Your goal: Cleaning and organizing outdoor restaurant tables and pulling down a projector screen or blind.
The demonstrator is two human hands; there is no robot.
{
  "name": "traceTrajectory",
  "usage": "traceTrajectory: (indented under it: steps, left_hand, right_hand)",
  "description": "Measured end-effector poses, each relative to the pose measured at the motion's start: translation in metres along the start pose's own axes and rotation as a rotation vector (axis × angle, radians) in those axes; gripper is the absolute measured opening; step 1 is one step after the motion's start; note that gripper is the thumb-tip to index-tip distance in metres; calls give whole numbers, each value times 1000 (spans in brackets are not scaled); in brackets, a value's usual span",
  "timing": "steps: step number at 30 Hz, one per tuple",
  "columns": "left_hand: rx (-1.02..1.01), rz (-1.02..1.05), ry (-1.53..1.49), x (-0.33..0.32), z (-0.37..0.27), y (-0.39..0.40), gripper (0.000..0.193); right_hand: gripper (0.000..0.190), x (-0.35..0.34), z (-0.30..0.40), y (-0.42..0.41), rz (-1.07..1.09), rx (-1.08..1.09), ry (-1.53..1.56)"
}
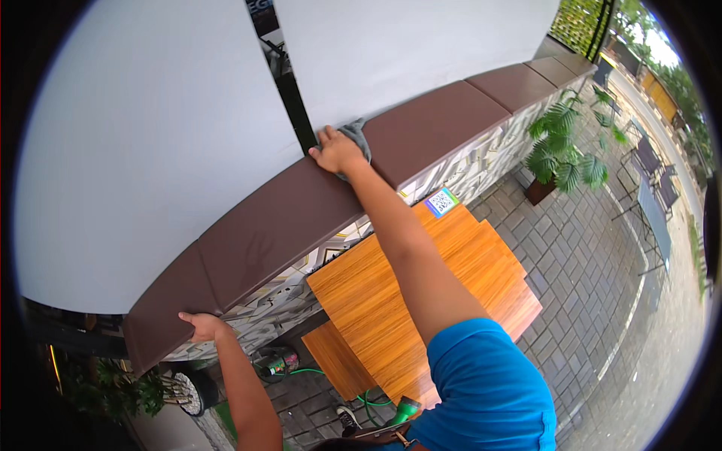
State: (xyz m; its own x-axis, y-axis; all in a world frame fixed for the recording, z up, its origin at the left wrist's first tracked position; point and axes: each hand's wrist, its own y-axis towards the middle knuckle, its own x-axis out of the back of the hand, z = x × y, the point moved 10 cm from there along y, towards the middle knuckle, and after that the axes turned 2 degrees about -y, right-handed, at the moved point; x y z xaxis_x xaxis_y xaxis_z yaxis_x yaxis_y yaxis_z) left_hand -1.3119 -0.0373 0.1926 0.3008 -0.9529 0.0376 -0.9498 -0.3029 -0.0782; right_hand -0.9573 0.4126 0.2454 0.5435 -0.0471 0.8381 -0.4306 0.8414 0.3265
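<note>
A brown tiled ledge (282, 214) runs along the top of a low patterned wall, at the foot of large white panels. My right hand (338, 152) presses a grey cloth (356, 135) onto this ledge, by the dark gap between two panels; the palm hides part of the cloth. At the ledge's lower left, my left hand (204, 327) grips the front edge, thumb on top and the other fingers partly hidden. Below my right arm stands a wooden table (361, 293) bearing a sticker with a printed code (441, 202).
A wooden bench (338, 358) sits beside the table. A green hose nozzle (403, 411) and hose lie near my feet. Potted plants stand at lower left (194, 392) and right (564, 146). Beyond the grey paving (564, 270) are folding chairs (648, 155) and a folding table (654, 220).
</note>
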Motion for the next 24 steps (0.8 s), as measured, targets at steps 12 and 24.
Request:
traceTrajectory:
  steps: [12, 24]
  left_hand:
    - [-64, -113, 23, 14, 9, 37, 102]
    - [-17, -24, -124, 19, -3, 20, 109]
  right_hand:
    - [52, 45, 20, -145, -20, 152, -252]
    - [74, -29, 77, -47, 314, 101, -450]
